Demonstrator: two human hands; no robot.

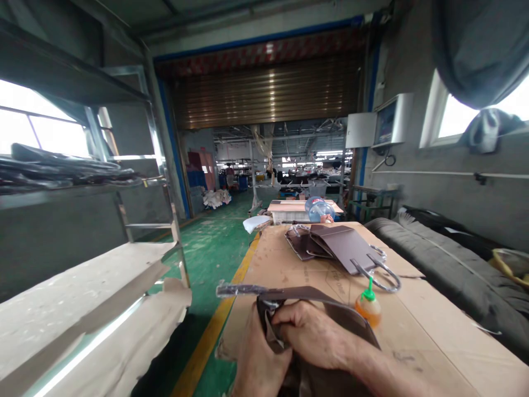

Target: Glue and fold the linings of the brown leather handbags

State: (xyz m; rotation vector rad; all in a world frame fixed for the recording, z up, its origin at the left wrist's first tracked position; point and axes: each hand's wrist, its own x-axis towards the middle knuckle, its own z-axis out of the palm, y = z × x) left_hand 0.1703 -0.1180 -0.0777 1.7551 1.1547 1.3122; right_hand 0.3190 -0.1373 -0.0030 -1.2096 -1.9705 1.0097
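Note:
A dark brown handbag [330,300] with a plastic-wrapped handle [239,289] lies near me at the front of the cardboard-topped table. My left hand [264,353] grips the bag's edge, with its thumb along the side opening. Bent fingers of my right hand [308,333] pinch the lining at that same opening; the fingertips are partly hidden inside it. Just beyond the bag stands a small squeeze bottle [368,307] with a green nozzle and orange liquid. Farther up the table lie more brown bags [345,245] with wrapped handles.
The cardboard-covered table [281,259] stretches away from me. At its far end lies a clear blue water jug [320,209]. Shelving [82,270] with pale sheets stands on the left, beyond a green floor [202,248]. Dark fabric rolls [438,259] line the right side.

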